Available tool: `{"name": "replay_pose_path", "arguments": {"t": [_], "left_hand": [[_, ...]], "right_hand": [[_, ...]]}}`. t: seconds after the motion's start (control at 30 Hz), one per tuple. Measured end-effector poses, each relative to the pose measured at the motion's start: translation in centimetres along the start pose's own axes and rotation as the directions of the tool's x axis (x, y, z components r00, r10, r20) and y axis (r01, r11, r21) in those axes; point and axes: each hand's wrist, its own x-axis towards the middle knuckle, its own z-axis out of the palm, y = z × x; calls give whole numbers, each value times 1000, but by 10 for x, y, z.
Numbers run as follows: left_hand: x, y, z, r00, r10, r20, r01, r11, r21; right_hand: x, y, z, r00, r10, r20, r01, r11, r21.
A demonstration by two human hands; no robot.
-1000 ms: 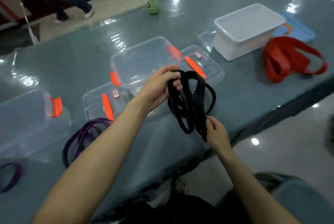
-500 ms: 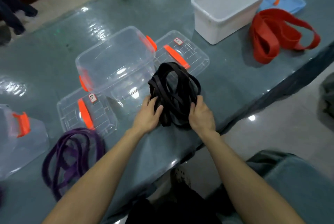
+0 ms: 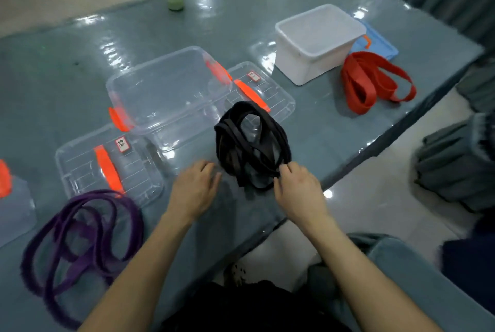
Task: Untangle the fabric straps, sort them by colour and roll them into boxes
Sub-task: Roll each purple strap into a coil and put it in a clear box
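A fuzzy purple strap (image 3: 80, 238) lies in loose flat loops on the glossy grey-blue table (image 3: 53, 85), at 8 o'clock in the view. Touching its 12 o'clock edge is a clear plastic lid (image 3: 80, 171) with an orange handle and a small label. At that lid's 1 o'clock stands an open rectangular clear box (image 3: 168, 95) with orange clasps, and a second clear lid (image 3: 278, 101) lies on its 3 o'clock side. Farther right are an opaque white box (image 3: 318, 42), then wide, smooth red straps (image 3: 372, 82) in folded loops.

The left hand (image 3: 194, 189) lies low over the table with its fingers spread nearly straight, holding nothing. It is blurred, so I cannot tell whether its fingertips touch the bundle. The right hand (image 3: 297, 192) has its thumb and fingers curled, pinching one strand.

The black straps (image 3: 251, 144) sit between the hands and the clear box as a rounded, tangled heap of narrow, flat bands. The pinched strand is at the heap's 4 o'clock, and its 12 o'clock edge overlaps the second lid.
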Motion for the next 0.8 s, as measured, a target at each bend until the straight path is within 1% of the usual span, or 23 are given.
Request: {"name": "replay_pose_path", "arguments": {"t": [0.03,0.1,0.17,0.23,0.3,0.37,0.43,0.5,0.57,0.7,0.8], "left_hand": [[-15,-10,-3,1000,0,-25,1,999,41],[-47,-36,-14,997,-52,-65,59,992,108],[-85,-70,-28,986,-119,-117,135,981,140],[-128,-109,-43,967,-183,-176,211,965,155],[-179,-151,-60,934,-287,-215,324,932,164],[-236,-190,-77,890,-379,-254,427,887,175],[-291,-228,-94,854,-438,-281,497,847,187],[-342,-268,-111,823,-503,-265,556,809,191],[-393,-307,-126,775,-596,-210,630,755,180],[-491,-375,-145,651,-734,-192,759,627,179],[-558,-418,-149,549,-826,-131,835,535,124]], "right_hand": [[-3,-16,-3,998,-64,6,64,998,4],[-6,-58,-4,979,-197,50,197,980,16],[-10,-110,0,933,-344,107,343,939,30],[-14,-165,7,874,-468,133,465,884,56],[-23,-228,13,801,-579,149,570,815,101],[-38,-294,18,722,-681,122,667,732,139],[-56,-361,22,644,-760,87,746,650,145],[-78,-425,26,571,-817,76,805,576,144],[-104,-485,30,508,-855,104,838,518,173],[-155,-597,44,409,-901,148,867,434,244],[-182,-675,65,341,-922,181,890,379,254]]}}
